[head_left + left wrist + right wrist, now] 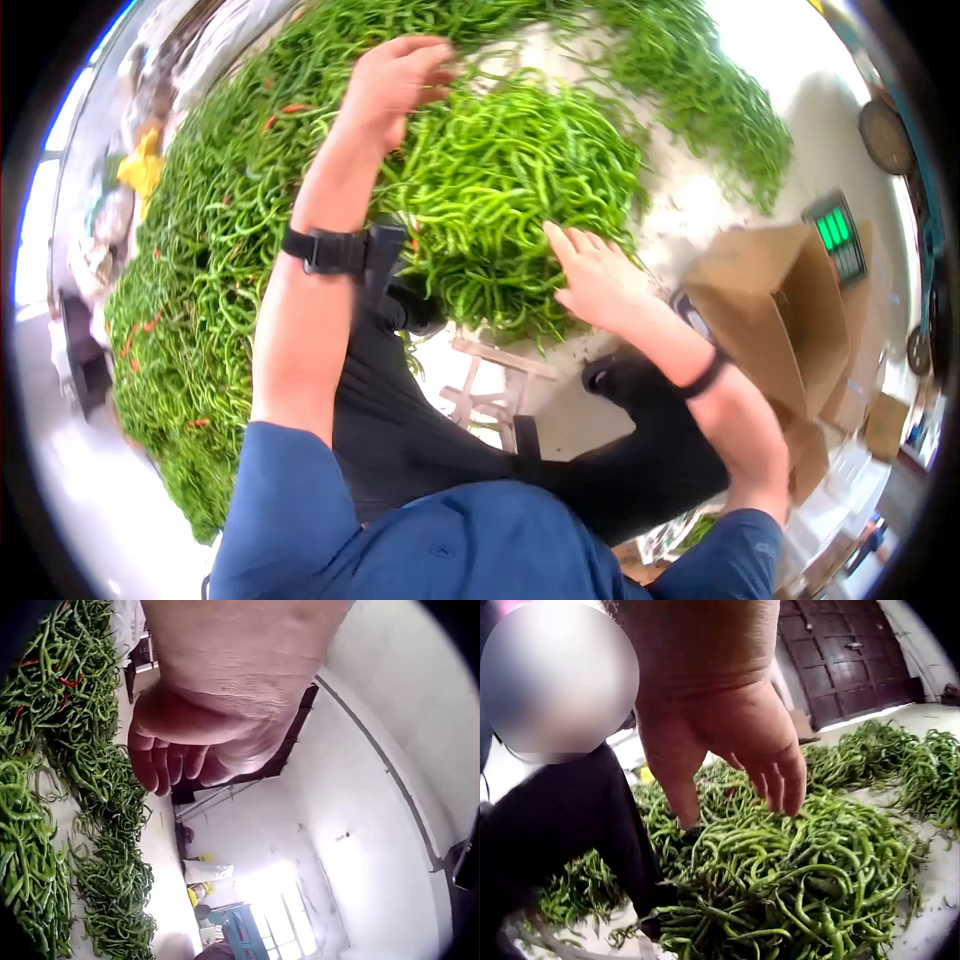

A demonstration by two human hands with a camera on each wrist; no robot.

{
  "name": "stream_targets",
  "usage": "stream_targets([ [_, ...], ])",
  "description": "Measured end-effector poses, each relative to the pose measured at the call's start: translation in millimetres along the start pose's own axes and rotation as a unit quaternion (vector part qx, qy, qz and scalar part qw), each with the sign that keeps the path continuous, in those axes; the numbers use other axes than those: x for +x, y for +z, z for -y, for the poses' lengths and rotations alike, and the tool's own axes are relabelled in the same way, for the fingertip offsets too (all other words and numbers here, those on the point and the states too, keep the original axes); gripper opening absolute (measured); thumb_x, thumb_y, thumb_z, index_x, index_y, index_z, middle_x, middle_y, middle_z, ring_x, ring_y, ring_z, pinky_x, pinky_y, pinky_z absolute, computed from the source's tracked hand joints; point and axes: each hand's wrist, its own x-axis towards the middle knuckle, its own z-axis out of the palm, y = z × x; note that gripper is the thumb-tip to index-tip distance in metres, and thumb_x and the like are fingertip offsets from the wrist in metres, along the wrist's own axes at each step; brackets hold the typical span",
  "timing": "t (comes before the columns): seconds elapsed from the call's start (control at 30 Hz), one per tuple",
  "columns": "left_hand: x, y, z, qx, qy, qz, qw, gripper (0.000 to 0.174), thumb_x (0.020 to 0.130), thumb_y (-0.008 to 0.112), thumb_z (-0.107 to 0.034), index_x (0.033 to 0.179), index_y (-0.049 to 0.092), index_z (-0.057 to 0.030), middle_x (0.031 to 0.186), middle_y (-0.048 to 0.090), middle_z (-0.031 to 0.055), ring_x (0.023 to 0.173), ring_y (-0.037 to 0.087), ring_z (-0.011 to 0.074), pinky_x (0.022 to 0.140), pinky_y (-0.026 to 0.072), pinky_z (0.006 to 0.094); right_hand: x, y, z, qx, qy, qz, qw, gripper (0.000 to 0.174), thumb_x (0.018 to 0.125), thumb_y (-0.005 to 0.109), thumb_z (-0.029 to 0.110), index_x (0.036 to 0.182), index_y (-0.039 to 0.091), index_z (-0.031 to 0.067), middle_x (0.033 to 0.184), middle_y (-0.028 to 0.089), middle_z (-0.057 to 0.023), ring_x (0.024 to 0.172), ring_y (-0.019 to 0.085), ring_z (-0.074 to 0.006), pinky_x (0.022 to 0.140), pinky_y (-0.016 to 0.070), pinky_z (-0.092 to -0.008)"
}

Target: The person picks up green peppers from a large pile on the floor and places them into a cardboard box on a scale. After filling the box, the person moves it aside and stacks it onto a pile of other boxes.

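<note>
Green chillies (pixel 530 170) lie heaped just beyond the wooden stool (pixel 500 358); R hand (pixel 605 285) is at the heap's edge, to the stool's R, fingers spread w/ nothing held, L hand (pixel 395 85) farther beyond the stool, fingers loosely bent, empty. Pods prob light, bendy, slick, bruise easily, so best scoop loose handfuls from below, stool side

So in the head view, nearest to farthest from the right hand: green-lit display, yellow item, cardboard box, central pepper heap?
1. Central pepper heap, just left
2. Cardboard box, right side
3. Green-lit display, farther right
4. Yellow item, far left
</note>
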Motion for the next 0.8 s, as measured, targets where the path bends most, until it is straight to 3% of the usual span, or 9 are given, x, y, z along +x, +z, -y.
stream_targets([
  [0.03,-7,0,-9,0.027,0.023,0.007,0.999,0.037,0.098,0.067,-0.022,0.127,0.063,0.0001,0.119,0.07,0.0106,0.102,0.069,0.0206,0.084,0.0539,0.0317,36,25,2,-0.042,-0.015,-0.013,0.999,0.093,0.078,0.079,0.024,0.156,0.032,0.0103,0.144,0.049,-0.0195,0.132,0.049,-0.0352,0.11,0.0395,-0.0476],
  [0.1,-15,-4,-13,0.07,0.078,-0.003,0.995,0.033,0.092,0.068,-0.022,0.114,0.07,0.0021,0.102,0.075,0.0129,0.091,0.073,0.0221,0.079,0.0565,0.0342,97,51,13,-0.115,-0.034,-0.055,0.991,0.095,0.076,0.08,0.025,0.156,0.032,0.0103,0.145,0.048,-0.0173,0.133,0.048,-0.0327,0.111,0.0368,-0.0496],
  [0.13,-17,-11,-14,0.084,0.059,0.0,0.995,0.029,0.094,0.068,-0.019,0.114,0.069,0.0023,0.096,0.072,0.0086,0.084,0.067,0.0158,0.075,0.0537,0.0293,129,78,12,-0.161,-0.037,-0.104,0.981,0.098,0.074,0.082,0.027,0.156,0.032,0.009,0.144,0.048,-0.0174,0.134,0.048,-0.033,0.109,0.0376,-0.0516],
  [0.17,-18,-21,-9,0.097,0.039,0.002,0.995,0.026,0.095,0.067,-0.016,0.114,0.068,0.0025,0.09,0.07,0.0042,0.077,0.062,0.0094,0.071,0.0509,0.0245,150,82,21,-0.129,-0.023,-0.075,0.988,0.1,0.072,0.085,0.031,0.154,0.034,0.006,0.135,0.053,-0.0184,0.128,0.05,-0.0338,0.105,0.0389,-0.0521],
  [0.23,-23,-41,-6,0.109,0.03,-0.014,0.993,0.025,0.095,0.066,-0.015,0.112,0.068,0.0038,0.088,0.069,0.0047,0.074,0.061,0.0094,0.069,0.0503,0.0243,175,111,27,-0.12,-0.017,-0.069,0.99,0.097,0.07,0.087,0.035,0.151,0.04,0.0057,0.12,0.058,-0.0185,0.115,0.055,-0.0331,0.1,0.041,-0.0527],
  [0.37,-45,-68,-27,0.127,0.032,-0.019,0.991,0.026,0.095,0.066,-0.016,0.112,0.068,0.0044,0.087,0.069,0.005,0.076,0.061,0.0102,0.069,0.0502,0.0253,198,144,26,-0.144,-0.005,-0.102,0.984,0.095,0.069,0.087,0.033,0.148,0.043,0.0039,0.111,0.059,-0.02,0.102,0.058,-0.035,0.09,0.0431,-0.0488],
  [0.5,-61,-86,-36,0.176,0.046,-0.021,0.983,0.029,0.095,0.065,-0.018,0.113,0.067,0.0058,0.09,0.07,0.0081,0.081,0.063,0.0135,0.074,0.0517,0.0287,202,124,0,-0.114,-0.016,0.013,0.993,0.082,0.07,0.083,0.027,0.141,0.045,0.0078,0.11,0.066,-0.0158,0.106,0.065,-0.0341,0.09,0.0496,-0.0497],
  [0.67,-68,-90,-41,0.163,0.042,0.009,0.986,0.033,0.095,0.065,-0.02,0.114,0.066,0.0071,0.094,0.071,0.0122,0.084,0.065,0.0161,0.076,0.0526,0.0306,223,110,0,-0.086,-0.029,0.067,0.994,0.064,0.075,0.076,0.023,0.133,0.051,0.0105,0.109,0.067,-0.0171,0.104,0.066,-0.0366,0.087,0.0536,-0.0511],
  [0.8,-54,-95,-12,0.226,0.158,-0.024,0.961,0.031,0.091,0.065,-0.022,0.109,0.07,0.0031,0.099,0.074,0.0152,0.09,0.071,0.0249,0.082,0.0557,0.0349,223,109,8,-0.145,0.006,0.125,0.982,0.046,0.077,0.068,0.01,0.121,0.053,0.0103,0.104,0.068,-0.0159,0.104,0.066,-0.0343,0.087,0.0547,-0.048],
])
